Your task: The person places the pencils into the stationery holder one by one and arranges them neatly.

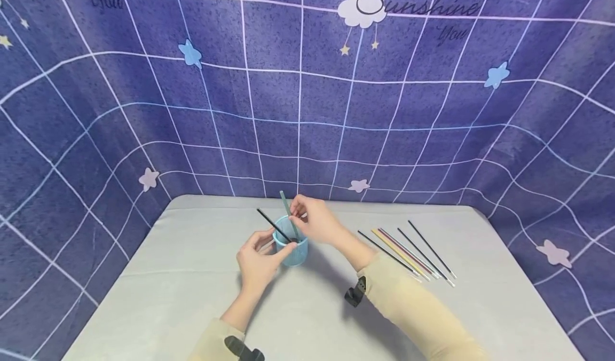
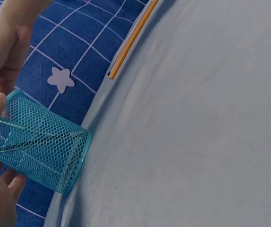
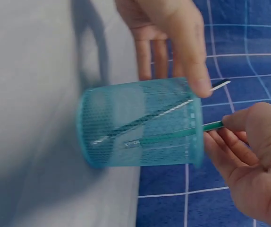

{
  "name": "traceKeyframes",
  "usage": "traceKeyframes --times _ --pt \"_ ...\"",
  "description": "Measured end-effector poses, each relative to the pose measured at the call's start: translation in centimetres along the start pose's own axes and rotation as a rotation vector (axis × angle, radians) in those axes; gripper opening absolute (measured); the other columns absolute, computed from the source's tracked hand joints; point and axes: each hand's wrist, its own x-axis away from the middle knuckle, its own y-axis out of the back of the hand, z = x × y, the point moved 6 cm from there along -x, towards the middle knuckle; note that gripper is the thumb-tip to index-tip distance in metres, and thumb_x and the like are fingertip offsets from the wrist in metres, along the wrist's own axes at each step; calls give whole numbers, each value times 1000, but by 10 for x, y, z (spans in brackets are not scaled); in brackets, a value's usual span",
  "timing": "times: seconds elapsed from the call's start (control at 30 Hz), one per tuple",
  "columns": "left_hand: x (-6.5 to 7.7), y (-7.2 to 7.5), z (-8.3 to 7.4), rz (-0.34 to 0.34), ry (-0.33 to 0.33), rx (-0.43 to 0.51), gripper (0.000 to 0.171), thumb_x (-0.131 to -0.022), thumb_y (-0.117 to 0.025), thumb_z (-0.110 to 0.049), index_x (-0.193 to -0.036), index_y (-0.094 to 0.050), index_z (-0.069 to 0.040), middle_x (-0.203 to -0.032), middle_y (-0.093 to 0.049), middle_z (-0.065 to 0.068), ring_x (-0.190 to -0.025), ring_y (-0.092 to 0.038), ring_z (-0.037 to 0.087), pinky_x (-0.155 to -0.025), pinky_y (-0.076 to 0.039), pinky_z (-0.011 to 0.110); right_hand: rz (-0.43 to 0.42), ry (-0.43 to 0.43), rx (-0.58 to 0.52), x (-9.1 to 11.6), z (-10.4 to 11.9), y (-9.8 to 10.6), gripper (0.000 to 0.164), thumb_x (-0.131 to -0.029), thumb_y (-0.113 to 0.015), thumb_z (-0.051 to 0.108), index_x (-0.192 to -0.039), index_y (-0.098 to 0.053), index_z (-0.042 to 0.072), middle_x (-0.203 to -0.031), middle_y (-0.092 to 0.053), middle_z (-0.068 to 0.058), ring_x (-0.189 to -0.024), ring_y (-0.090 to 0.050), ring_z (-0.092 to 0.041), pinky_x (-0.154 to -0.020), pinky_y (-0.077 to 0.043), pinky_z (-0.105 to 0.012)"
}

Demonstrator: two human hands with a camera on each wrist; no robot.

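A light-blue mesh pen cup [image 1: 294, 253] stands upright on the table. My left hand [image 1: 258, 258] grips it at the rim, with the thumb on the near side and fingers round the left. Above the cup's right side, my right hand [image 1: 317, 219] pinches a green pencil [image 1: 285, 203] between thumb and fingers. The green pencil's lower end is inside the cup, short of the bottom in the right wrist view, where its silvery tip [image 3: 131, 144] shows through the mesh. A black pencil [image 1: 269, 219] leans inside the cup, sticking out to the left.
To the right lie several pencils in a loose group, among them a yellow pencil [image 1: 396, 251] and a black pencil [image 1: 432, 249]. They rest on a pale cloth-covered table [image 1: 158, 281]. Behind and at both sides hangs a blue gridded curtain [image 1: 326, 110].
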Motion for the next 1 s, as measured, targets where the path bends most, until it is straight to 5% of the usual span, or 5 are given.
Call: traceKeyframes --times 0.23,0.67,1.0 --pt "-1 3 -1 -9 -9 0 58 -63 -105 -17 -107 -75 4 -113 -80 17 -109 -78 36 -90 -68 35 26 20 75 -3 -3 -17 10 -95 -76 4 -99 -67 5 -92 -76 -7 -83 -74 -16 -73 -61 -13" --pt "0 -2 -1 10 -30 5 56 -65 -105 -17 -108 -75 3 -113 -80 16 -108 -79 35 -89 -69 37 80 19 249 -9 4 -29 7 -98 -75 5 -100 -69 5 -96 -79 -8 -88 -78 -18 -78 -66 -16" --pt "0 -2 -1 0 -33 -14 56 -65 -105 -16 -108 -75 3 -113 -80 17 -107 -79 38 -87 -69 40 77 24 281 -14 5 -34 6 -97 -76 6 -98 -70 5 -94 -79 -8 -86 -78 -19 -77 -67 -20"
